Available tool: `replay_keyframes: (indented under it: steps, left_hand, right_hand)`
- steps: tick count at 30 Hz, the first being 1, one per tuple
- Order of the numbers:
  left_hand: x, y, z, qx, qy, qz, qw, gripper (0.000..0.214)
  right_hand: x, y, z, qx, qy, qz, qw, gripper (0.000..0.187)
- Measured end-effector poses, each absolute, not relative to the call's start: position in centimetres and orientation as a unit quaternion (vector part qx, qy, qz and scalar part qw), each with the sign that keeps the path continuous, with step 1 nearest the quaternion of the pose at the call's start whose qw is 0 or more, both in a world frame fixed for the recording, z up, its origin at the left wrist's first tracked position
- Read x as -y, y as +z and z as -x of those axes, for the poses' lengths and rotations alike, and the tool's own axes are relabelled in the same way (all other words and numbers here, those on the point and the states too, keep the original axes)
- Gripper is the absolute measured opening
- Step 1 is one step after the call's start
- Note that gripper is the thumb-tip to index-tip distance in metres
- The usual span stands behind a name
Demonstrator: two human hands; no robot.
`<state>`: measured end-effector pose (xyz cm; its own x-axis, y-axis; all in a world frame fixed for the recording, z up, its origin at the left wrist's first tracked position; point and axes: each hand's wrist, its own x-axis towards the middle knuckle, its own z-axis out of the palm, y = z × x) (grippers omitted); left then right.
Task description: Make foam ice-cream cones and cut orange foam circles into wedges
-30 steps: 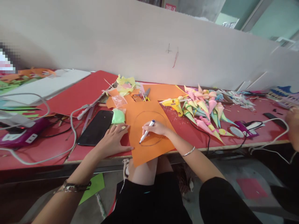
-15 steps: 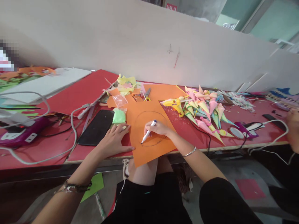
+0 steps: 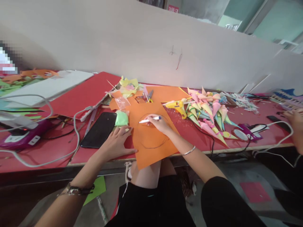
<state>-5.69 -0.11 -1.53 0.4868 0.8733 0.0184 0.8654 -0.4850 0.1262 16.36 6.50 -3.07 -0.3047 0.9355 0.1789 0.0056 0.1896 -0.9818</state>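
An orange paper sheet (image 3: 151,148) lies at the front edge of the red table (image 3: 71,94), with a dark circle drawn on it. My right hand (image 3: 161,124) is closed on a white marker (image 3: 149,119), held nearly level over the far part of the circle, tip pointing left. My left hand (image 3: 115,143) lies flat with fingers spread on the table and the sheet's left edge, pressing it down. A green packet (image 3: 121,118) sits just beyond its fingertips.
A black phone (image 3: 99,129) lies left of the sheet. A yellow glue gun (image 3: 176,105) and a heap of coloured paper cones (image 3: 208,110) lie to the right. Cables (image 3: 61,154) and a purple power strip (image 3: 21,138) sit far left. Another person's hand (image 3: 294,121) shows at the right edge.
My right hand has moved from the circle's near left side up to its far side, and the marker has swung from upright to nearly level. The left hand stays put.
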Motion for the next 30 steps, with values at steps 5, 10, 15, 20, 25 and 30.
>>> replay_keyframes:
  steps: [5,10,15,20,25,30]
  left_hand:
    - [0.1,-1.7,5.7,-0.503,0.044,-0.862,0.049,0.087]
    - [0.1,-1.5,5.7,-0.504,0.041,-0.861,0.049,0.085]
    - [0.2,-1.4,5.6,-0.501,0.043,-0.863,0.051,0.084]
    - [0.1,-1.4,5.6,-0.501,0.046,-0.863,0.050,0.082]
    - [0.0,-1.5,5.7,-0.504,0.042,-0.861,0.050,0.084]
    - [0.1,-1.4,5.7,-0.504,0.037,-0.861,0.049,0.084]
  right_hand:
    - [-5.2,-2.6,-16.6,0.671,0.556,0.331,0.361,0.023]
    - [-5.8,-2.7,-15.8,0.680,0.490,0.371,0.400,0.018]
    - [-7.0,-3.2,-16.1,0.641,0.385,0.472,0.467,0.014]
    - [-6.3,-3.4,-16.9,0.643,0.413,0.442,0.470,0.018]
    - [-5.5,-2.7,-16.2,0.733,0.406,0.363,0.408,0.018]
    - [-6.7,-2.9,-16.2,0.698,0.343,0.440,0.449,0.017]
